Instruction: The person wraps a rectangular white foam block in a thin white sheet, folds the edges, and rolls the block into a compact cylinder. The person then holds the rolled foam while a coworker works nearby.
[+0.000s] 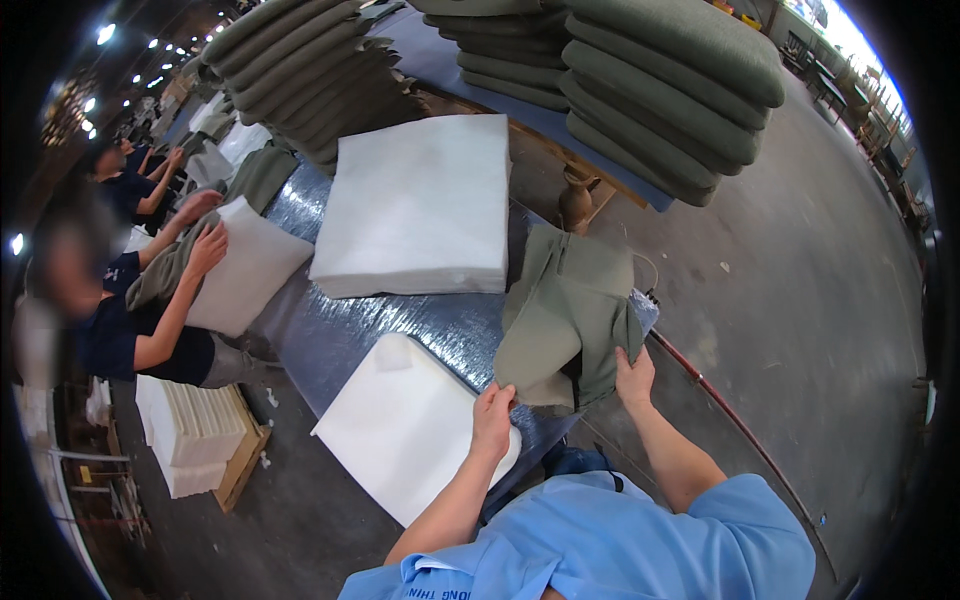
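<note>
Between my hands is an olive-green fabric cushion cover [570, 285], its mouth facing me and its far end lying on the table. My left hand [492, 420] is closed on the cover's near left edge. On the opposite side of the opening, my right hand [635, 378] grips the near right edge. A white foam cushion pad [400, 430] lies flat beside my left forearm, partly hidden by it. Beyond the cover and to its left rises a thick stack of white padding sheets [420, 200].
Green cushions are piled at the far left [300, 75] and far right [660, 90]. To the left, a co-worker [130, 310] handles a white pad [245, 270]. White blocks [190, 430] rest on a floor pallet. A red hose [720, 405] crosses the floor at right.
</note>
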Demonstrator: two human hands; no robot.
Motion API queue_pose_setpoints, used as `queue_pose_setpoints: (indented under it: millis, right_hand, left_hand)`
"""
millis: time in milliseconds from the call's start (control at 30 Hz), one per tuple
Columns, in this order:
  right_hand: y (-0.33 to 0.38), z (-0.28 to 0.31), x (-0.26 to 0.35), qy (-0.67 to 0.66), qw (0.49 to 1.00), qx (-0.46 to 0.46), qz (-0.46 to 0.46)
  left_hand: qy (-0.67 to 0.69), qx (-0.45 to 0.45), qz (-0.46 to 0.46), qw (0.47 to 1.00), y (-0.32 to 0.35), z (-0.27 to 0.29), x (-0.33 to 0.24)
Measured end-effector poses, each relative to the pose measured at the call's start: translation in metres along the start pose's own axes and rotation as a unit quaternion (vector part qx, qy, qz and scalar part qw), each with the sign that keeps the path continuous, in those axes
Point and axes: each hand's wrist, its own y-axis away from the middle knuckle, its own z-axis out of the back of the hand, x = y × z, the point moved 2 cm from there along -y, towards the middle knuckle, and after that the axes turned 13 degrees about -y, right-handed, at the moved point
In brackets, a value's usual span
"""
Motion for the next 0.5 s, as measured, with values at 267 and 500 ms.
queue_pose_setpoints:
  millis: [267,500]
  right_hand:
    - [-0.017,-0.044,-0.008,0.092,0.995,0.041,0.019]
    - [-0.033,-0.089,0.068,0.007,0.982,0.077,0.170]
  left_hand:
    - [-0.182,0.083,-0.066,0.978,0.013,-0.010,-0.018]
    - [-0.517,0.496,-0.010,0.697,0.055,-0.049,0.017]
